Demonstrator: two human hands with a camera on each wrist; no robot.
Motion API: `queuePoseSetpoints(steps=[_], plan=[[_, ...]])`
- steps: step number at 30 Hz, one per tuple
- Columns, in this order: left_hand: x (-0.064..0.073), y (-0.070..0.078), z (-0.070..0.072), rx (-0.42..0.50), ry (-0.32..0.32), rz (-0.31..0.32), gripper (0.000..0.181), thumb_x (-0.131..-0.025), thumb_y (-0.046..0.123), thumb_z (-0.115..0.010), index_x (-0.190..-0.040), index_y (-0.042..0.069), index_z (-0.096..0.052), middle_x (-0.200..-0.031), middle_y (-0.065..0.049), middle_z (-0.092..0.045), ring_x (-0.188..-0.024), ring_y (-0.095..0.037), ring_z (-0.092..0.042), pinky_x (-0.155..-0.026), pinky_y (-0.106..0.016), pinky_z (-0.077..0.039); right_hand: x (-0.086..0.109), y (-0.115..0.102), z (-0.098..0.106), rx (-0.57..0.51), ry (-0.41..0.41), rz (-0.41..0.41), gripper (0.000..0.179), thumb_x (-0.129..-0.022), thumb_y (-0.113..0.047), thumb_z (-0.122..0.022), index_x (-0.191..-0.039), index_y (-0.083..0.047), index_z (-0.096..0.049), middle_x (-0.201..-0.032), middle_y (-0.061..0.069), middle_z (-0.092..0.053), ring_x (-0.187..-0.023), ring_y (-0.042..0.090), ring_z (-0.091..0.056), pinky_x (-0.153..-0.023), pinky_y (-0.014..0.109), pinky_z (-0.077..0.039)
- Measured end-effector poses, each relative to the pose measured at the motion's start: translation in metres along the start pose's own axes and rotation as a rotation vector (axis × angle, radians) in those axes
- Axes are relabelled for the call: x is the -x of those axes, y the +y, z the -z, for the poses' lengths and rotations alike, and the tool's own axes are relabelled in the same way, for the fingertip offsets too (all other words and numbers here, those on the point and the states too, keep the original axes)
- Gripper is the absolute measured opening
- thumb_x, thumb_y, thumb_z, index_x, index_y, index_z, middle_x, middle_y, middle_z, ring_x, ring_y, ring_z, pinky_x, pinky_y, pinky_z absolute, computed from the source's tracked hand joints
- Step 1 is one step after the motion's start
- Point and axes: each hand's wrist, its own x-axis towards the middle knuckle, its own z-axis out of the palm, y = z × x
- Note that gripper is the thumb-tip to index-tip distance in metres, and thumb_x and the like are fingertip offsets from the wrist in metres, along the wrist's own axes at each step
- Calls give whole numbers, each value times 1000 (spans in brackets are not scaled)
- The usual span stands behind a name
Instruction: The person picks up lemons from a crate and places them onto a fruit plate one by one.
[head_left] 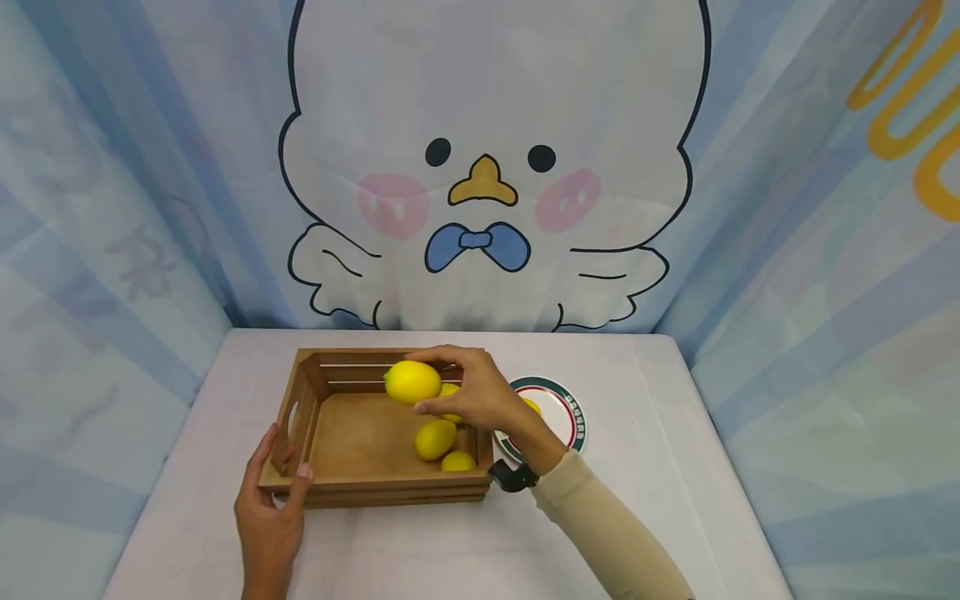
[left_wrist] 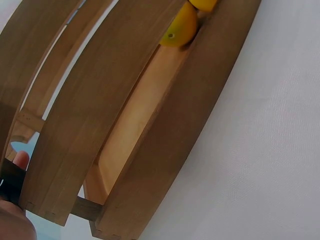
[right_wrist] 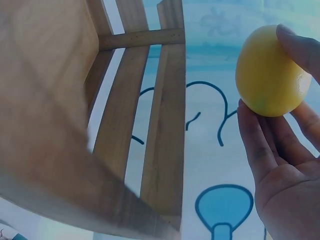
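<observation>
My right hand (head_left: 480, 392) pinches a yellow lemon (head_left: 412, 382) between thumb and fingers, above the inside of a slatted wooden crate (head_left: 375, 493). The right wrist view shows the same lemon (right_wrist: 267, 75) at the fingertips, clear of the slats. My left hand (head_left: 272, 512) grips the crate's near left corner, its thumb on the rim and a fingertip showing inside the end wall. Within the crate, at its right end, lie a lemon (head_left: 435, 439), another lemon (head_left: 458, 462) by the front wall, and a third lemon (head_left: 451, 403) partly behind my right hand.
Right of the crate, a white plate (head_left: 577, 421) with a green patterned rim lies partly under my right forearm. A yellow lemon (head_left: 532, 406) shows on it, mostly hidden by the hand. A white cloth covers the table (head_left: 637, 400), with printed curtains (head_left: 487, 100) around it.
</observation>
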Motion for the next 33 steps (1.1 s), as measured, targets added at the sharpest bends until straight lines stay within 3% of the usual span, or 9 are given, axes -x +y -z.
queuePoseSetpoints(steps=[6,12,19,25,33], plan=[[0,0,0,0,-2,-4,72,-99,4,-72,-161,30,-46,-167,6,-46,-131,1,-57,-115,-2,-25,4,3,3,-43,20,-13,64,-84,-11,-91,-143,-16,-68,-141,-2,-68,-118,18,-71,-105,35,-58],[0,0,1,8,-9,-3,72,-99,3,-72,-161,30,-46,-167,6,-45,-130,1,-58,-114,-2,-26,8,4,7,-85,38,-40,60,-85,-9,-89,-141,-22,-68,-139,0,-68,-115,21,-73,-102,40,-60],[0,-1,0,16,-9,-2,73,-99,2,-71,-162,28,-45,-168,4,-45,-130,1,-57,-114,-3,-26,12,7,10,-78,50,-57,59,-87,-10,-88,-142,-20,-68,-137,0,-69,-115,21,-73,-102,34,-60],[1,-2,0,35,-14,0,73,-99,1,-71,-161,28,-46,-168,4,-45,-131,-1,-57,-114,-4,-27,16,12,9,-63,50,-58,60,-86,-10,-88,-142,-18,-67,-140,-1,-68,-120,21,-70,-108,34,-56],[1,-1,-1,42,-2,-18,71,-98,1,-71,-161,26,-47,-167,3,-46,-130,-1,-58,-115,-6,-29,20,17,9,-79,69,-61,59,-85,-9,-89,-140,-21,-68,-139,0,-68,-118,21,-71,-106,34,-57]])
